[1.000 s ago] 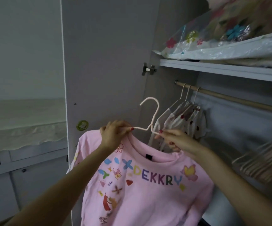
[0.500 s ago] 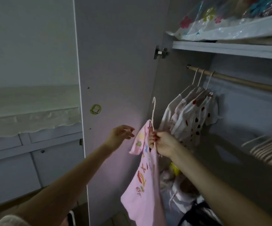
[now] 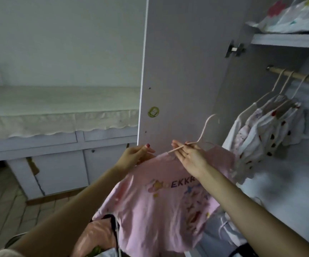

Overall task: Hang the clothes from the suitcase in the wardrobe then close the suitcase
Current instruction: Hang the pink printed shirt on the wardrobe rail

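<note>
Pink printed cotton T-shirt (image 3: 161,197) held on a thin pale wire hanger (image 3: 203,134) before the open wardrobe.
Left hand (image 3: 135,156) pinches the shirt's shoulder; right hand (image 3: 190,156) grips the hanger's arm, below the wooden rail (image 3: 298,78).

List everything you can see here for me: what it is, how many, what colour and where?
T-shirt: one, pink with colourful print, on the held hanger, centre.
Held hanger: one, pale pink, above the T-shirt, not yet on the rail.
Rail: one, wooden, upper right inside the wardrobe.
Hung garments: about three, white with red spots, on pale hangers at the rail's left end.
Wardrobe door: one, grey, open, centre, with a yellow-green sticker.
Shelf: one, grey, top right, holding a floral plastic bag.
Bed: one, cream cover, left.
Left hand: pinches the T-shirt's shoulder.
Right hand: pinches the hanger's arm.
</note>
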